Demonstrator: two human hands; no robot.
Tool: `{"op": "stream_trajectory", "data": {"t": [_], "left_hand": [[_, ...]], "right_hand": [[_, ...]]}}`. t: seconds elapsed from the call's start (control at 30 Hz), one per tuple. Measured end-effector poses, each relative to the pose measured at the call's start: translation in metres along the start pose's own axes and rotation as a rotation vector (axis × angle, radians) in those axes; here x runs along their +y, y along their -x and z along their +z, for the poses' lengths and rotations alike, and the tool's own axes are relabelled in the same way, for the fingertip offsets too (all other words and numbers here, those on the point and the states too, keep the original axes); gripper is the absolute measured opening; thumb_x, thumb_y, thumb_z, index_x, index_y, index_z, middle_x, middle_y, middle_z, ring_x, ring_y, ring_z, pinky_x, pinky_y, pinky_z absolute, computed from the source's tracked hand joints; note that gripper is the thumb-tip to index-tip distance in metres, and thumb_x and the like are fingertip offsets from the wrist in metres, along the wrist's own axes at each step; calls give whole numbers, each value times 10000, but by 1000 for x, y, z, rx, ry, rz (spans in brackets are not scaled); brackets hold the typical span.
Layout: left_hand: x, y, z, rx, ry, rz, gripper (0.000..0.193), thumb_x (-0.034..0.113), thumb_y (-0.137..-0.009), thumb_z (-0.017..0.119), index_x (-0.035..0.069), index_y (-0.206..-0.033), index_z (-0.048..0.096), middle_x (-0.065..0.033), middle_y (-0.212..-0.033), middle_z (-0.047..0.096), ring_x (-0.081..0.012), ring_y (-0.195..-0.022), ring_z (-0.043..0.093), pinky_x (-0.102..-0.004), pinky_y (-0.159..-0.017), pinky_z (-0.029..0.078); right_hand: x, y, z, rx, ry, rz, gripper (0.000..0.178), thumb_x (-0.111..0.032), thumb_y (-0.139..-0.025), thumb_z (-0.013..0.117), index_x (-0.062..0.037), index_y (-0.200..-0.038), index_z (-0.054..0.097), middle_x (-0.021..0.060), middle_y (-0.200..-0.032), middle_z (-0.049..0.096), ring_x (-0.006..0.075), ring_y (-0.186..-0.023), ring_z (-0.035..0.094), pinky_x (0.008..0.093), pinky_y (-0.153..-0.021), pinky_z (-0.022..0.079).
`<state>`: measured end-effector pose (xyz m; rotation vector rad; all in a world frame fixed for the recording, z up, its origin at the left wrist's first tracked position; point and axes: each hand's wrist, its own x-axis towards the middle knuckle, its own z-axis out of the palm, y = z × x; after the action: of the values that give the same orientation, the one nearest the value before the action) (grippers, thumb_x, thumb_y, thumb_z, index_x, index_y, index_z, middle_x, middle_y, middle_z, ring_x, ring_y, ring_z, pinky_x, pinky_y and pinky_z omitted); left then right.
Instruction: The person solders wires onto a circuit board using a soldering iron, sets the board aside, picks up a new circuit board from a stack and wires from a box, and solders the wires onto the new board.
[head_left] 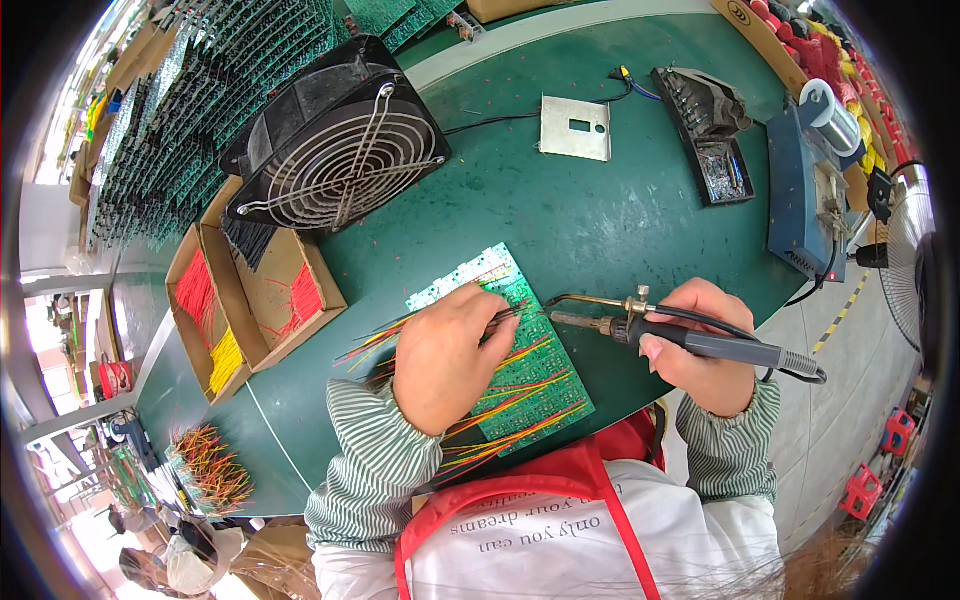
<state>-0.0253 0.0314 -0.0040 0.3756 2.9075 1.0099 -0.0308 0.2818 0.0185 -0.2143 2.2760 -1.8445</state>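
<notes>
A green circuit board panel (540,385) lies in front of me, with rows of red, yellow and black wires (520,385) sticking out to its left. My left hand (450,355) rests over the board's left part, thumb and fingers pinched on dark wires (505,314) near its upper half. In my right hand (708,345) is a soldering iron (690,338) with a thin brass feed tube fixed above it. The iron's tip and the tube end reach the board's right edge, close to the left fingertips. Whether the tip touches the board I cannot tell.
A black fan (350,150) and a divided cardboard box (255,300) of cut wires stand left. Farther off lie a metal plate (575,128) and an iron stand (710,130). A blue soldering station (805,200) with a solder spool (830,115) sits right. Wired bundles (210,468) lie lower left.
</notes>
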Motion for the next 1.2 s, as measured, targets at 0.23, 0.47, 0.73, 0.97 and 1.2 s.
{"op": "stream_trajectory", "data": {"t": [0.23,0.47,0.73,0.97,1.2], "left_hand": [[-1,0,1,11,39,-1,116,102,-775,668,2,-807,620,-105,-730,585,-269,-638,583,-351,-578,465],[-1,0,1,-1,44,-9,123,103,-770,673,3,-807,613,-105,-725,578,-263,-624,575,-349,-570,460],[2,-2,-1,-25,39,-35,115,116,-775,658,12,-797,612,-106,-754,593,-284,-669,607,-368,-595,485],[0,-1,-1,-18,51,-28,119,112,-772,666,11,-806,615,-106,-742,585,-271,-641,586,-356,-580,471],[-15,17,-30,-56,-51,-36,103,128,-781,658,37,-820,630,-111,-765,597,-297,-672,600,-373,-602,481]], "right_hand": [[4,0,9,41,-41,17,164,-74,-701,701,3,-799,595,30,-652,618,59,-571,555,217,-515,436],[5,-2,9,13,-6,79,162,-83,-691,708,-5,-783,600,28,-645,614,57,-564,547,216,-517,435],[6,0,3,34,-24,16,183,-86,-699,706,2,-814,595,41,-655,628,69,-579,575,219,-525,450],[1,4,1,-2,11,24,173,-84,-705,705,0,-810,595,37,-655,620,64,-571,565,218,-519,442],[2,9,1,10,22,-5,174,-86,-708,714,-4,-804,594,34,-644,620,62,-559,566,216,-508,437]]}}
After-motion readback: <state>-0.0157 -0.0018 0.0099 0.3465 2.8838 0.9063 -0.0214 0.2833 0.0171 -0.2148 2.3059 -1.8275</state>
